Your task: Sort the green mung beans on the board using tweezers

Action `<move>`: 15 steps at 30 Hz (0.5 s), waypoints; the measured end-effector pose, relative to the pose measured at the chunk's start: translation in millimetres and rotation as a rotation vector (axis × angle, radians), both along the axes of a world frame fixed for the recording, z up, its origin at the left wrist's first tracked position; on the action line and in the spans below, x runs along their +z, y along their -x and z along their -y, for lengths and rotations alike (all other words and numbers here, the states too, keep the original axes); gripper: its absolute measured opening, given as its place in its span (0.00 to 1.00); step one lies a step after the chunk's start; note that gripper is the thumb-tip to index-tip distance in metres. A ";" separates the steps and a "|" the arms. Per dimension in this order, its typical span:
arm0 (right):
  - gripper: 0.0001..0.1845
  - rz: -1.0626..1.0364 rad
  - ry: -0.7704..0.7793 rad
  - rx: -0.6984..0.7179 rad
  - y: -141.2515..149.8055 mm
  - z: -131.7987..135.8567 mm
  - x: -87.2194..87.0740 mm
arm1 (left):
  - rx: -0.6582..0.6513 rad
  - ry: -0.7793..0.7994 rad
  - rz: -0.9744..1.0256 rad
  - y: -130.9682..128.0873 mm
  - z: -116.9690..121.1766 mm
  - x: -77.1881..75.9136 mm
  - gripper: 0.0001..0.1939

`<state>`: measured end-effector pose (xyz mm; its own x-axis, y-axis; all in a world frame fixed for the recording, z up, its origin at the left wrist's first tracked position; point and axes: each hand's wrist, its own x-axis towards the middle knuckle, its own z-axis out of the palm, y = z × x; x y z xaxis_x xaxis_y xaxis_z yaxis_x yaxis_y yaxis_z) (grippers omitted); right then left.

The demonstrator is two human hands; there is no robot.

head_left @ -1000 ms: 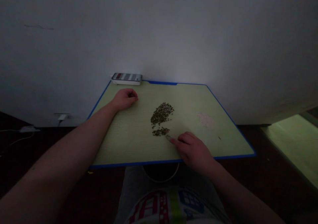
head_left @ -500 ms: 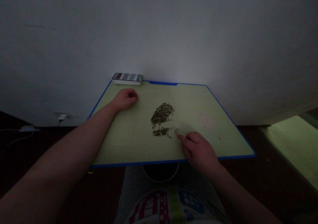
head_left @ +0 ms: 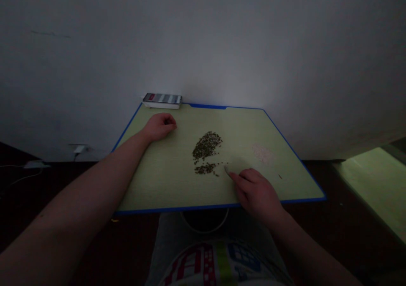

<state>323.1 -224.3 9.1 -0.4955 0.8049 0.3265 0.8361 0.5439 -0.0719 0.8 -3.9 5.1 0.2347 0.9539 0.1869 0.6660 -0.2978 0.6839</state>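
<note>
A pile of small dark green beans [head_left: 207, 145] lies in the middle of a pale green table [head_left: 177, 180] with a blue edge. A smaller clump of beans [head_left: 206, 168] sits just in front of it. My right hand [head_left: 255, 191] rests near the front edge, index finger stretched out and touching the table right of the small clump, the other fingers curled under. My left hand [head_left: 158, 126] lies at the back left as a loose fist, away from the beans; nothing shows in it.
A phone [head_left: 162, 98] lies on a white block at the table's back left corner, against the white wall. A faint pale patch of grains [head_left: 262, 153] lies right of the beans. A second green surface [head_left: 374, 180] stands at the far right. Cables lie on the dark floor at left.
My right index finger slid from the small clump's right end further right, and a few beans trail out after it. My left hand has stayed still.
</note>
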 end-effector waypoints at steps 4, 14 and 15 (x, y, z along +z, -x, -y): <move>0.19 -0.035 -0.012 0.002 -7.3 2.3 -0.9 | 0.006 -0.013 -0.019 -0.2 0.5 0.8 0.10; 0.16 -0.193 0.013 -0.071 -20.9 -21.7 15.4 | 0.017 0.011 0.004 -0.7 -0.4 -0.1 0.10; 0.16 -0.185 0.022 -0.053 -20.5 -23.6 15.7 | 0.013 0.011 0.007 -0.6 -0.4 -0.1 0.10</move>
